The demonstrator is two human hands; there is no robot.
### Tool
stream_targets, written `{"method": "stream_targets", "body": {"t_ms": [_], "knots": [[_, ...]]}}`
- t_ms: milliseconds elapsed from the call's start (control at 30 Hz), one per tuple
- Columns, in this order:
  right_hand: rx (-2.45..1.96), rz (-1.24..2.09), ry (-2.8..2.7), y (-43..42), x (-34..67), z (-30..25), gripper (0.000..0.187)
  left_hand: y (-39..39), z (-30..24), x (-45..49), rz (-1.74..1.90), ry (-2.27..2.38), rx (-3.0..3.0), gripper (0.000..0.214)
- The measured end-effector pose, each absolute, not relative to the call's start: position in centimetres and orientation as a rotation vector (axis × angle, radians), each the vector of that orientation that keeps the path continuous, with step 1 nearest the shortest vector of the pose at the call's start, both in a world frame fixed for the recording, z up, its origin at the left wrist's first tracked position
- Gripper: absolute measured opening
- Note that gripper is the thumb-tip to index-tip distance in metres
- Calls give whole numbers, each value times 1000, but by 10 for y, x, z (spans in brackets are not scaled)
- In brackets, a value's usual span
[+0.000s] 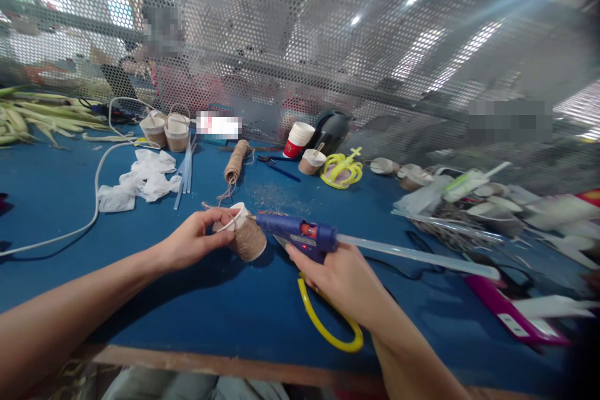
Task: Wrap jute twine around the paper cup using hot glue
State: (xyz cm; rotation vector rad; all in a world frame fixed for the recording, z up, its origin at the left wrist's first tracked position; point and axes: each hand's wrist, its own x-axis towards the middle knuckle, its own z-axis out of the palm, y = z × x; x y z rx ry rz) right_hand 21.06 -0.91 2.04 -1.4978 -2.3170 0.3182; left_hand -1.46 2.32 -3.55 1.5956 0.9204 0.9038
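the left hand (199, 234) grasps a twine-wrapped cup (250, 240) by its white rim, thumb on the near side; the other fingers are partly hidden behind the rim, so their exact hold is hard to see. the cup is tilted above the blue table (187, 319), in front of the person. the right hand (340, 275) grips a blue glue gun (293, 228), its tip at the cup's rim; whether the two touch cannot be told. the trigger is covered by the hand, so whether it is squeezed cannot be told either. a clear glue stick (412, 254) juts from the gun's back. scissors (328, 332) show a yellow loop below the right hand and a bit of blade under the gun; the middle is hidden, and it is unclear whether the hand holds them too. a dark cord disappears behind the right wrist. farther back lie a roll of twine (237, 161), pliers (280, 167) and a yellow crown (341, 172). the heap (454, 209) at the right is too smeared to sort out, and the leaves (28, 117) run off the left edge. beyond the mesh screen (262, 31), shapes are dim, partly masked by pixel blocks
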Motion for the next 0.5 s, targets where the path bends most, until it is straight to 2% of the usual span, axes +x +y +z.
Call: {"method": "stream_targets", "body": {"t_ms": [167, 500], "knots": [[-1504, 364, -2279, -12, 210, 22, 18, 24, -38, -15, 904, 905, 1607, 24], [-1513, 432, -2272, -13, 211, 20, 27, 23, -36, -15, 898, 912, 1616, 24]]}}
